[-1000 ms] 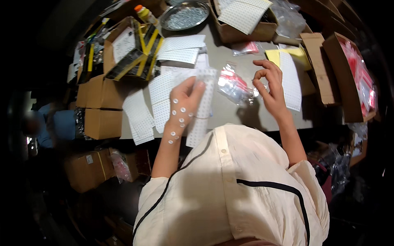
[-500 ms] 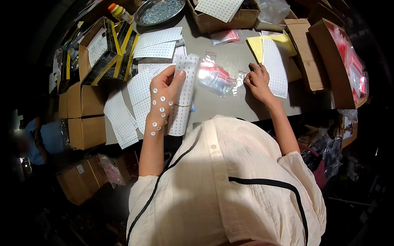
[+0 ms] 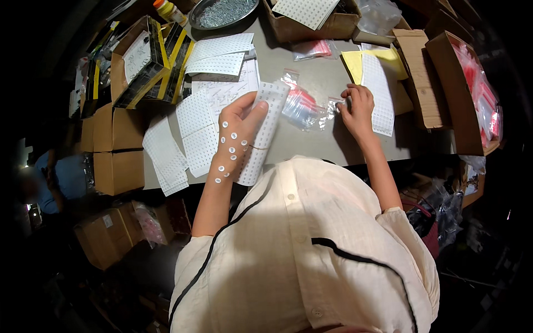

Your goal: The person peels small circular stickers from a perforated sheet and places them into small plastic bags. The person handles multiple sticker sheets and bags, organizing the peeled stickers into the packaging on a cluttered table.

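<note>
So, L hand (image 3: 237,123) clamps sheet (image 3: 265,126), L edge; R hand (image 3: 358,111) @ baggie (image 3: 333,105), hold unclear.

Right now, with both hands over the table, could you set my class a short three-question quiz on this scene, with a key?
1. Which one holds a sheet: the left hand or the right hand?
2. True or false: some red-striped bags lie between the two hands.
3. What is stuck to the back of the left hand?

Key: 1, left hand; 2, true; 3, round white stickers.
</note>
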Tool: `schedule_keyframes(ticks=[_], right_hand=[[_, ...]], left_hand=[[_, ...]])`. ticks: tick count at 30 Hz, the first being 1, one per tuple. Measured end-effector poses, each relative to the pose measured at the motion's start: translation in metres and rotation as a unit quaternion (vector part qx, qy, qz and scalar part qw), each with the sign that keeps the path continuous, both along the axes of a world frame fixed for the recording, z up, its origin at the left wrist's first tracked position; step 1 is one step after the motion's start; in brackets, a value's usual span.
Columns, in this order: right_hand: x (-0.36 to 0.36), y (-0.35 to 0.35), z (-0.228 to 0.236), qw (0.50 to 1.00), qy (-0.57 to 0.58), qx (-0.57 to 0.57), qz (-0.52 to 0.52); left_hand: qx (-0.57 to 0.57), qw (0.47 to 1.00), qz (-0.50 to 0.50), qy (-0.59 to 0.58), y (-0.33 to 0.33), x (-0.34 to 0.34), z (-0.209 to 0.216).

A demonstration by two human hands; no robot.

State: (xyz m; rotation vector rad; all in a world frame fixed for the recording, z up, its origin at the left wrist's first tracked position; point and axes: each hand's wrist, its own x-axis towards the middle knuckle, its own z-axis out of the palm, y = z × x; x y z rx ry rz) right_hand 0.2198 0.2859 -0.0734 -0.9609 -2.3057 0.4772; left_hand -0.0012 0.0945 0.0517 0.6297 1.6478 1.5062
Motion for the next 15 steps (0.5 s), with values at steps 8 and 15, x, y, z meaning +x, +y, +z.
schedule_keyframes(ticks=[8,15], right_hand=[[-0.048,-0.052,0.099,0.957,0.185,-0.001,0.221],[-0.061,-0.052,0.094,0.943,0.166,-0.01,0.287]], left_hand=[[-0.001,1.0,-0.024,0.001,0.002,0.011,-0.004],[0.054,0.997,-0.021,-0.043,-0.006,0.011,0.003]])
